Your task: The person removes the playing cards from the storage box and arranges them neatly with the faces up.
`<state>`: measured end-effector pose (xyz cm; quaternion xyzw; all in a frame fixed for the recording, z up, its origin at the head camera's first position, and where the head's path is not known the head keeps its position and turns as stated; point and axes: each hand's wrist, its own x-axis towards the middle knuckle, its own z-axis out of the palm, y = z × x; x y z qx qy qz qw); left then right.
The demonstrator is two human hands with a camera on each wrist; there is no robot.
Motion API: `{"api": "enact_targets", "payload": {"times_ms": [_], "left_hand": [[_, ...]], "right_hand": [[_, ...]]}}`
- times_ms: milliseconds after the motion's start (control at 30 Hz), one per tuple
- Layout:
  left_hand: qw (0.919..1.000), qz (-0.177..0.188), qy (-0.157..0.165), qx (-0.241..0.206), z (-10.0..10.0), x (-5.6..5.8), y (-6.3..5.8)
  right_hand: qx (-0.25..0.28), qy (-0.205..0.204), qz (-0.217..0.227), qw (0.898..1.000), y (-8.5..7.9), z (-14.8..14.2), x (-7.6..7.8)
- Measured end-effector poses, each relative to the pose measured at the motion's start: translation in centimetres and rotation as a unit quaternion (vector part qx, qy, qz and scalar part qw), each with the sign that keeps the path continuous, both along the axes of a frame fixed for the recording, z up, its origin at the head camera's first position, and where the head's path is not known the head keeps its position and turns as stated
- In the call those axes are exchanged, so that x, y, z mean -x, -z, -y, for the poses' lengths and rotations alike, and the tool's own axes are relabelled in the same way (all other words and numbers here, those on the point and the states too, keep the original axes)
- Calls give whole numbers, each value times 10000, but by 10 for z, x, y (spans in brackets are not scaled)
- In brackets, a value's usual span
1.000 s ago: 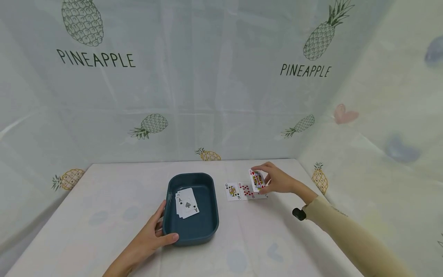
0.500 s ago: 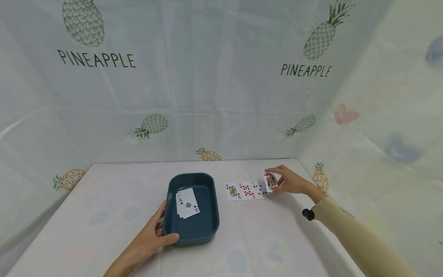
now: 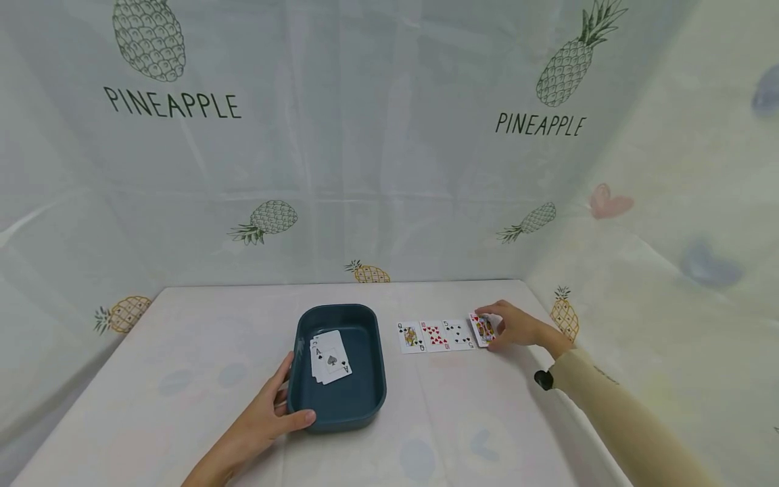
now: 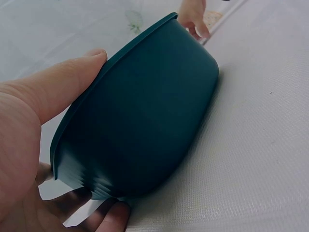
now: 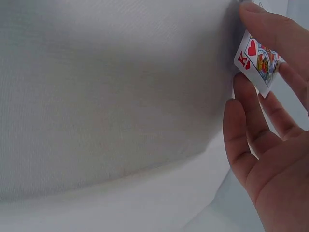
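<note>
My right hand (image 3: 516, 326) pinches a king of hearts playing card (image 3: 483, 329) at the right end of a row of cards, low over the table. In the right wrist view, the thumb and fingers hold the king (image 5: 260, 60) by its edges. To its left lie a queen (image 3: 410, 337), a red ten (image 3: 434, 336) and a black five (image 3: 457, 335), face up. My left hand (image 3: 268, 409) grips the near left side of a dark teal tray (image 3: 365, 399), thumb over the rim. Inside it lies a small stack of cards, topped by an ace of spades (image 3: 331, 360).
The table (image 3: 201, 379) has a white patterned cover. Behind it hangs a pale curtain (image 3: 395, 169) with pineapple prints, and another sheet (image 3: 657, 304) rises along the right side.
My right hand has moved right and down with the king, from above the five to the row's right end. The five is now uncovered. My left hand and the tray have stayed put.
</note>
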<state>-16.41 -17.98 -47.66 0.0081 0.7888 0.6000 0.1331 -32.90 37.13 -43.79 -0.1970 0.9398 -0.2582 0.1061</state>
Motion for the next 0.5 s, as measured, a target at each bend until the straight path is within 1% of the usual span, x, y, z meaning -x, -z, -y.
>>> {"api": "enact_targets", "payload": {"times_ms": [200,333,500], "left_hand": [[10000,-12,25,-86,0,0,-1],[10000,-29,31,-90,0,-1,-3],[10000,-12,11,-11,-1,-1,-3]], "right_hand": [[-188,-11,170,9997,3,1,1],[-245,14,430,9988,-1,5,1],[-360,178,717,9966,-5,11,2]]}}
